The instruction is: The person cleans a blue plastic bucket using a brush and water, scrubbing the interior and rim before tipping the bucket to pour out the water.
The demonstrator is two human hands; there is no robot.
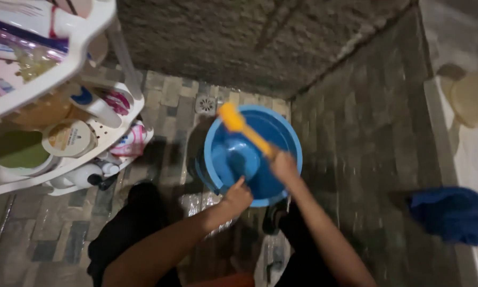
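Note:
A blue plastic bucket (287,141) stands on the tiled floor in front of me, with a smaller blue dipper (238,159) inside it. My right hand (284,166) is closed on the handle of an orange brush (238,123), whose head points up and left over the bucket. My left hand (237,197) rests on the bucket's near rim, fingers curled, one finger pointing up toward the dipper.
A white tiered rack (63,69) with bottles and jars stands at the left. A floor drain (206,104) lies behind the bucket. Tiled wall rises on the right, where a blue cloth (454,212) hangs over a white ledge. My dark-clothed knees are below.

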